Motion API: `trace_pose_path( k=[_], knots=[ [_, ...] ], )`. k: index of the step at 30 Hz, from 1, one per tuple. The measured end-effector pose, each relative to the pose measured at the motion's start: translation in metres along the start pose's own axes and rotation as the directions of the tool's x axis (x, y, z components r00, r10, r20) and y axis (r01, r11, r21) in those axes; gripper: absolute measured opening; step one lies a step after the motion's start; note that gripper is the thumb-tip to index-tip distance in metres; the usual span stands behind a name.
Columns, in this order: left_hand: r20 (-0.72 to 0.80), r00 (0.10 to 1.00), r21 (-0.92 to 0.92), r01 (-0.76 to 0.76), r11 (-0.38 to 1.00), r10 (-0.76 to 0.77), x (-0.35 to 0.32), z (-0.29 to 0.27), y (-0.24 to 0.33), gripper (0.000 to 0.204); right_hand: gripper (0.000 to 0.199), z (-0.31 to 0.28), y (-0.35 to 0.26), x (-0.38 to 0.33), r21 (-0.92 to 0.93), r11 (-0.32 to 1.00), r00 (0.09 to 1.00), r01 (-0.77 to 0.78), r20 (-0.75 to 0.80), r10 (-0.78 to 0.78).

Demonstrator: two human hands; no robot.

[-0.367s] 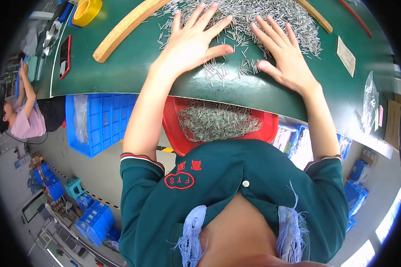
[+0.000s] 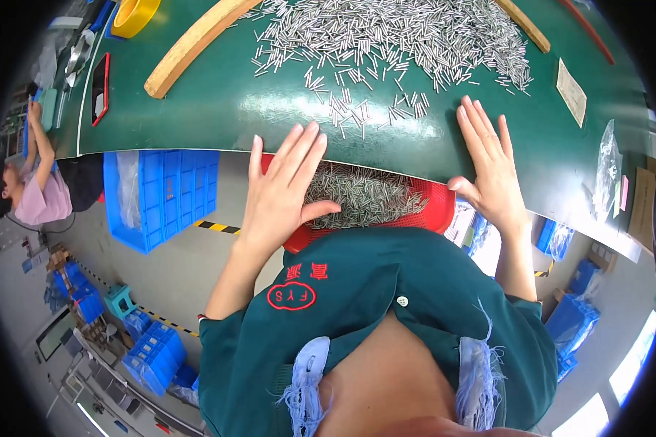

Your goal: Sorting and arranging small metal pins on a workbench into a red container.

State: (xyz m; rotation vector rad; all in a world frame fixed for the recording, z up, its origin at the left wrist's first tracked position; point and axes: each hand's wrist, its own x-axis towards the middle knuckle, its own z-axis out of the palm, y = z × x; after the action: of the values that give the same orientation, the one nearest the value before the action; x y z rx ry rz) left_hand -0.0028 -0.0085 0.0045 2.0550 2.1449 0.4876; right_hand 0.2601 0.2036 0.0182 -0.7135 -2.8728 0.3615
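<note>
A wide heap of small metal pins lies spread over the green tabletop, with several loose ones straggling toward the near edge. My left hand is held with fingers stretched out at that edge, over the left side of a red plastic basket. More metal pins fill the basket, which sits below the tabletop against my body. My right hand is likewise spread, its fingertips over the tabletop to the right of the loose pins. Neither hand holds anything.
Wooden strips flank the heap left and right. A phone with a red edge and a yellow tape roll lie at the left; a paper slip lies at the right. Blue crates stand below the table. Another person works at far left.
Both my hands have drawn back from the heap toward me. The left now hangs over the basket's side, and the right has come nearer the table edge. The pins lie uncovered.
</note>
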Motion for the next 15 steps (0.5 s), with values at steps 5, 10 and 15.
trace_pose_path(
  k=[5,10,15],
  knots=[
    [-0.167,0.985,-0.099,-0.061,0.993,0.044,-0.003,0.015,0.012,0.073,0.107,0.006,-0.008,0.024,0.035,0.996,0.997,0.076,-0.033,-0.075],
    [-0.196,0.978,-0.079,-0.089,0.993,0.072,-0.008,0.017,0.011,0.065,0.108,-0.001,-0.014,0.017,-0.063,0.988,0.988,0.138,0.084,-0.133],
    [-0.160,0.976,-0.090,-0.166,0.982,0.150,0.013,0.010,0.018,0.062,0.109,0.001,-0.037,0.010,0.017,0.987,0.979,0.161,0.125,-0.162]
  ],
)
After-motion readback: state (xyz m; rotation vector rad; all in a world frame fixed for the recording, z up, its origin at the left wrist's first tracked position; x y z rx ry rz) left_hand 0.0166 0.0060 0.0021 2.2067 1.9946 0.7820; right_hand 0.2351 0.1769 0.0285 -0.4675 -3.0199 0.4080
